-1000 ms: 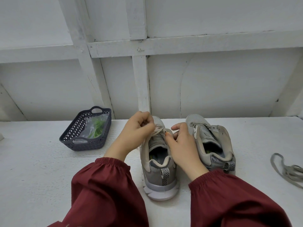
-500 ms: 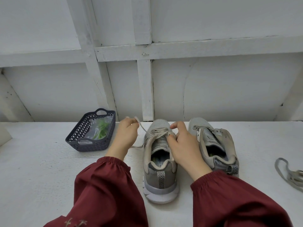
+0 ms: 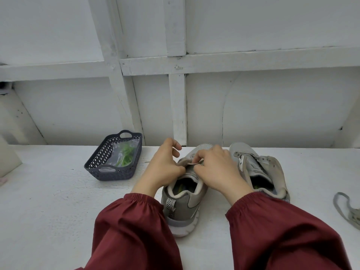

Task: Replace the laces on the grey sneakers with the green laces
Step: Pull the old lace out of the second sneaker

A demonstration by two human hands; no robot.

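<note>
Our left hand [image 3: 163, 168] has come back in from the side, where it had drawn the lace out, and now meets our right hand [image 3: 218, 170] over the left sneaker [image 3: 183, 207]; the right hand has slid forward over the tongue. We have both hands close together, nearly touching, each pinching the pale lace [image 3: 195, 162] that spans the short gap between them above the eyelets. Our left hand's other fingers are curled and lifted off the shoe. This sneaker stands on the white table [image 3: 48, 201] right in front of us, heel toward us and toe toward the wall [image 3: 272, 106]. Just beside it on our right stands the right sneaker [image 3: 259, 168], pointing the same way, tongue lying open. Our dark red sleeves [image 3: 136, 230] cover both forearms. Well off to our left sits a dark basket [image 3: 97, 158] holding a clear bag [image 3: 116, 151] with the green laces [image 3: 126, 155] inside. At the far right edge of the table we see a loose grey lace [image 3: 348, 209] lying in a heap
</note>
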